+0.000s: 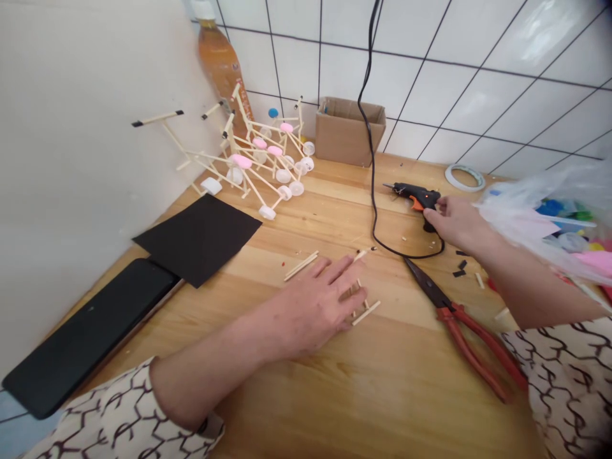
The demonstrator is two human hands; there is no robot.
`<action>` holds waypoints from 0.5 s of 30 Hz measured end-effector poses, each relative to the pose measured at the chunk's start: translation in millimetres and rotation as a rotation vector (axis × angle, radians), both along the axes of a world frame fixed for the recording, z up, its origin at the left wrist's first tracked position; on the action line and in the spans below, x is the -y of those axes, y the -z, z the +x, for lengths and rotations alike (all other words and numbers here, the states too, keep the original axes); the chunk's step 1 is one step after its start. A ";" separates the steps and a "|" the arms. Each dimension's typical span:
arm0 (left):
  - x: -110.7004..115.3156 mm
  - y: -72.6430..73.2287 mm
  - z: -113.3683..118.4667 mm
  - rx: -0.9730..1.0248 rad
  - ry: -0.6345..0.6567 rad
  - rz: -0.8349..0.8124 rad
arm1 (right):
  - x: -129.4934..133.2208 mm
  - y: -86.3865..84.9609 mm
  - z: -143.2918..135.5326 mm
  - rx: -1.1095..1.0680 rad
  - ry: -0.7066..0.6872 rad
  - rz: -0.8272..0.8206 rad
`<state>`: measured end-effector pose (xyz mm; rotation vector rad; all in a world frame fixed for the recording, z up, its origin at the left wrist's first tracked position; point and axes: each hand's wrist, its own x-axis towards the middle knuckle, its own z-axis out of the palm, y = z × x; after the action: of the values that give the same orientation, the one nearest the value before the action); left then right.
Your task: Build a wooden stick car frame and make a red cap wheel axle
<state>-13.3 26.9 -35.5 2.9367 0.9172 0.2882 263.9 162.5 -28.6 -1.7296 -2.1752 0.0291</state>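
Note:
My left hand (318, 306) lies over a small frame of thin wooden sticks (367, 312) on the table, fingers spread; the palm hides part of the frame. Just beyond it are two loose sticks (301, 266). With thumb and fingers closed at the back of its grip, my right hand (456, 223) holds a black glue gun (414, 194) with an orange trigger. The gun's nozzle points left, low over the table, and a small red light glows on its body. Red-handled pliers (459, 325) lie below the gun, between my two forearms.
Several stick models with bottle-cap wheels (268, 153) stand at the back left, by a drink bottle (222, 64). Black card (198, 236) and a phone (90, 331) lie left. A cardboard box (349, 134), a black cord (373, 191), a tape roll (465, 178) and a plastic bag (516, 210) are around.

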 end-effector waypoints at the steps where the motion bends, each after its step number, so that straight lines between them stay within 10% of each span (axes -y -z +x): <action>1: 0.0 0.0 0.0 0.003 0.000 -0.002 | 14.0 -7.7 -5.0 0.013 0.009 0.017; 8: -0.1 -0.1 2.4 -0.015 -0.011 -0.014 | 133.4 -12.5 -43.9 -0.087 -0.467 -0.029; 15: 0.3 0.4 1.8 -0.033 -0.011 -0.010 | 149.0 19.5 -56.2 0.002 -0.448 -0.078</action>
<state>-11.5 26.7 -35.8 2.9369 0.9367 0.2351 207.7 13.5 -48.2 -1.2431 -2.5461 0.2279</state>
